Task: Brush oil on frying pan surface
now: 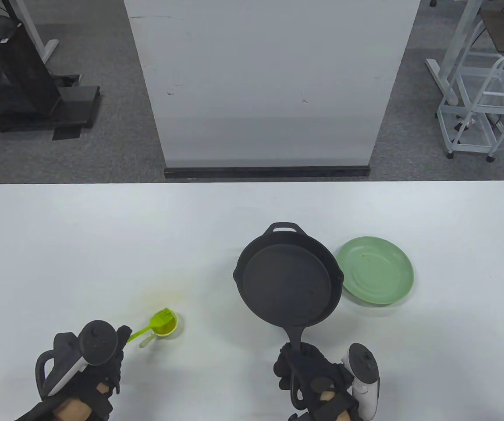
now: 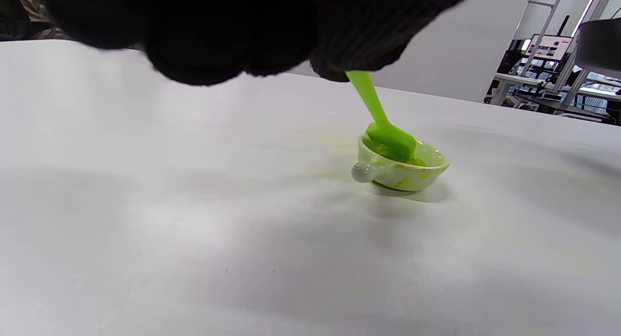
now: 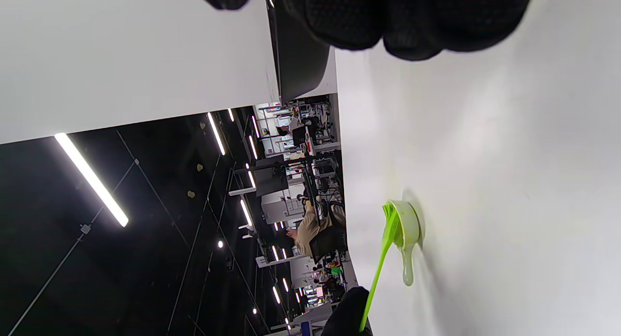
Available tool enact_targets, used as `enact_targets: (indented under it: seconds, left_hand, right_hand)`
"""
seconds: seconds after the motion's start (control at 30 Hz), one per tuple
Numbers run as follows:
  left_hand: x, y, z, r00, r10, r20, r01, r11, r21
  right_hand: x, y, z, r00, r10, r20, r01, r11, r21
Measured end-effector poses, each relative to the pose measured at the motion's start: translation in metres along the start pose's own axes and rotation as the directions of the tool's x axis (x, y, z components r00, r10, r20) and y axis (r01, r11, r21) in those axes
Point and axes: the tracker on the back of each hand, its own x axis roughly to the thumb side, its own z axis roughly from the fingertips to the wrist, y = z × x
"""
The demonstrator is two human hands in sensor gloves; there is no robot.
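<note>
left hand (image 1: 98,351) grips brush (image 1: 153,325), bristles in oil cup (image 1: 166,326) | right hand (image 1: 317,377) holds pan (image 1: 288,285) handle | pan lies to the brush's right, toward the tabletop's near edge

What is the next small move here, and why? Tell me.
Probably lift the green brush out of the small oil bowl and carry it right to the frying pan. The left hand grips the brush handle with its head dipped in the oil, while the right hand holds the pan's handle, tilting it, and its surface looks dry.
</note>
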Motion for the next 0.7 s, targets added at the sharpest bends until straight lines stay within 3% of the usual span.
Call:
enact_targets:
  seconds: [0.43, 0.7]
  left_hand:
    - [0.001, -0.001, -0.002, 1.000, -0.016, 0.011, 0.016, 0.999, -0.035]
    - [-0.011, 0.013, -0.008, 0.987, 0.160, 0.022, -0.158, 0.983, -0.096]
  right_hand:
    - [0.000, 0.001, 0.000, 1.000, 0.003, 0.004, -0.003, 1.000, 0.000]
    - [0.000, 0.001, 0.000, 1.000, 0.003, 0.003, -0.003, 1.000, 0.001]
